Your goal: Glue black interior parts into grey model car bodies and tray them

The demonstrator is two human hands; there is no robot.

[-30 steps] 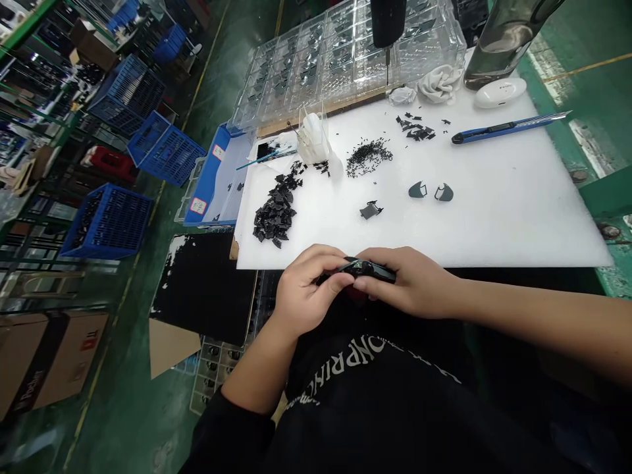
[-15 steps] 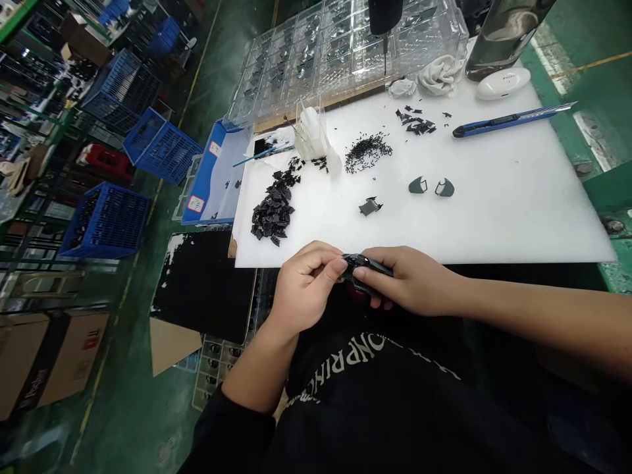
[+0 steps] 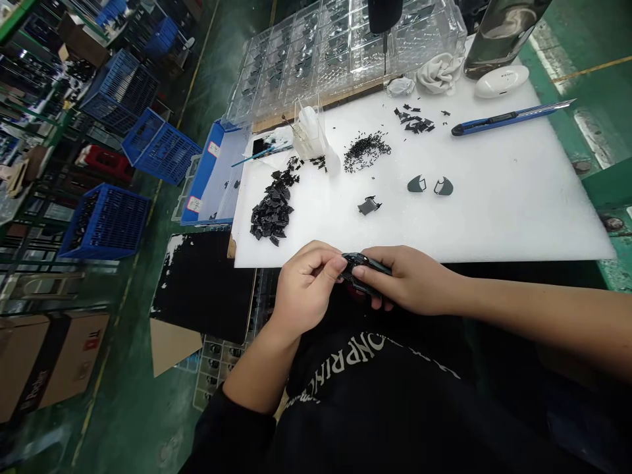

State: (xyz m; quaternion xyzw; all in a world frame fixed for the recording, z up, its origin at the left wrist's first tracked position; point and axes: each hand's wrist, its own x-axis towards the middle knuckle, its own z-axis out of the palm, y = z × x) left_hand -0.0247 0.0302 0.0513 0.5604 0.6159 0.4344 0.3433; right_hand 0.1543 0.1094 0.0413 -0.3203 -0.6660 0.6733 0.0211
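Fingers (image 3: 323,262) of both hands close narrow and pinch one small glossy black plastic part (image 3: 363,266) from opposite sides. Your left hand (image 3: 303,289) holds one end between thumb and fingertips. Your right hand (image 3: 412,280) holds the other end, with its fingertips laid along the top. Locate the part between the two hands, just beside the near edge of the white foam sheet (image 3: 513,210) and above your black printed sweatshirt (image 3: 375,395).

Note the items on the foam. A dark bracket-shaped piece (image 3: 369,206) lies nearest your hands. Two grey curved shells (image 3: 417,185) sit side by side to its right. Toward your left, find a heap of black plastic pieces (image 3: 271,210). Beyond it lie scattered black granules (image 3: 367,151). A blue utility knife (image 3: 508,118) lies near the far right, its blade extended. A clear compartment tray (image 3: 345,52) stands along the far edge, holding dark parts. A blue tray (image 3: 212,191) adjoins the foam on the left.
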